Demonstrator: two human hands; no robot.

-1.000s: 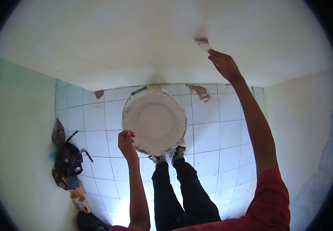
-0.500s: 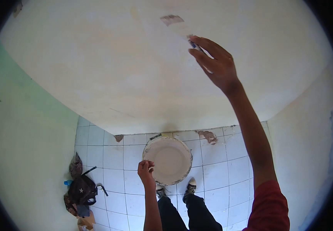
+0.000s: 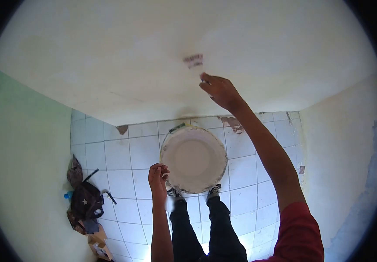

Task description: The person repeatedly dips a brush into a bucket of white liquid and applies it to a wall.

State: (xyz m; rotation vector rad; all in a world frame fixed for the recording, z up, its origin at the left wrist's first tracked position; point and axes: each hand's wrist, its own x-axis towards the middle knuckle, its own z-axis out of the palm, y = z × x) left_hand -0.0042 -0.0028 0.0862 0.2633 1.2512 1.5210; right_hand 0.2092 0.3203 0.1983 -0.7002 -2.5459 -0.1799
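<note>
White tiled floor (image 3: 123, 153) below cream wall (image 3: 110, 65); my left hand (image 3: 158, 174) clasps the bucket (image 3: 193, 159) rim, right hand (image 3: 219, 91) fingers closed near the wall patch (image 3: 193, 60); contents unclear.

Soft daylight, bright glare on the floor tiles (image 3: 206, 246) near the bottom; strong fisheye bending, black vignette at the edges

no legible text, labels, numbers, signs anywhere
</note>
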